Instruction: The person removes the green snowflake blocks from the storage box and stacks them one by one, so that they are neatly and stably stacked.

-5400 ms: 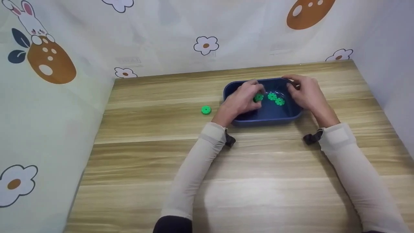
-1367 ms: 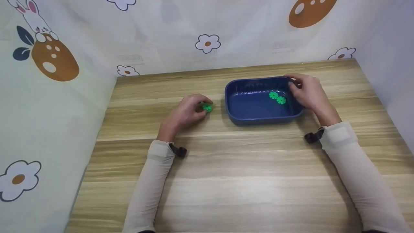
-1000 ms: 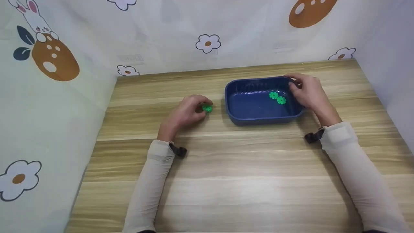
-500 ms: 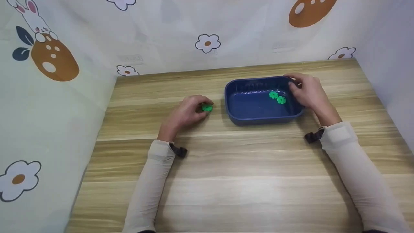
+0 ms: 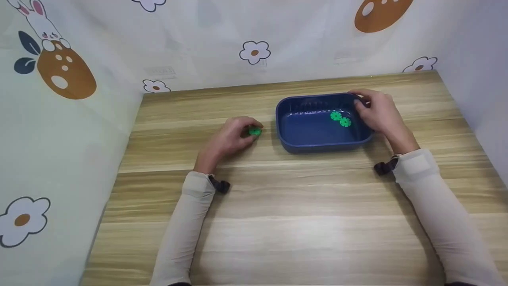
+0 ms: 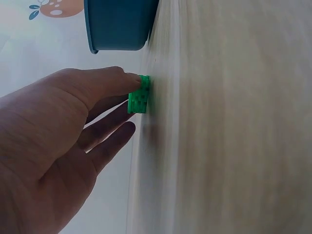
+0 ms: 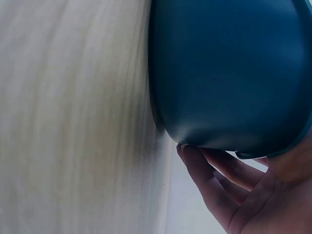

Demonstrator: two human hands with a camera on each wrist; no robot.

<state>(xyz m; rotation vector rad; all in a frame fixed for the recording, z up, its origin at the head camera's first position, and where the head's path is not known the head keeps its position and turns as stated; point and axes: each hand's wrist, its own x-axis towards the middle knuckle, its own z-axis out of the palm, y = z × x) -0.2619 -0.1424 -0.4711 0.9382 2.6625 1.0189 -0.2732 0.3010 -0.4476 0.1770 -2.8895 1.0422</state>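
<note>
My left hand (image 5: 229, 137) pinches a small stack of green notched plastic discs (image 6: 139, 99) between thumb and fingers, left of the blue basin (image 5: 313, 149). In the left wrist view the stack's layered edge shows right at the wooden tabletop, thumb on one side. Two more green discs (image 5: 340, 119) lie flat on the basin's floor towards its right end, edges overlapping. At that end my right hand (image 5: 379, 113) grips the back right corner of the rim, thumb inside. The right wrist view shows its fingers (image 7: 202, 170) curled against the basin's outer wall.
The wood-grain table (image 5: 274, 222) runs back to a pale wall covering (image 5: 202, 43) printed with flowers and fruit. A second pale wall stands along the right. Dark wrist cameras (image 5: 220, 185) sit at both cuffs.
Over five seconds ago my left hand was inside the basin at a third green disc; it has since moved left to the stack on the table. My right hand has kept its grip.
</note>
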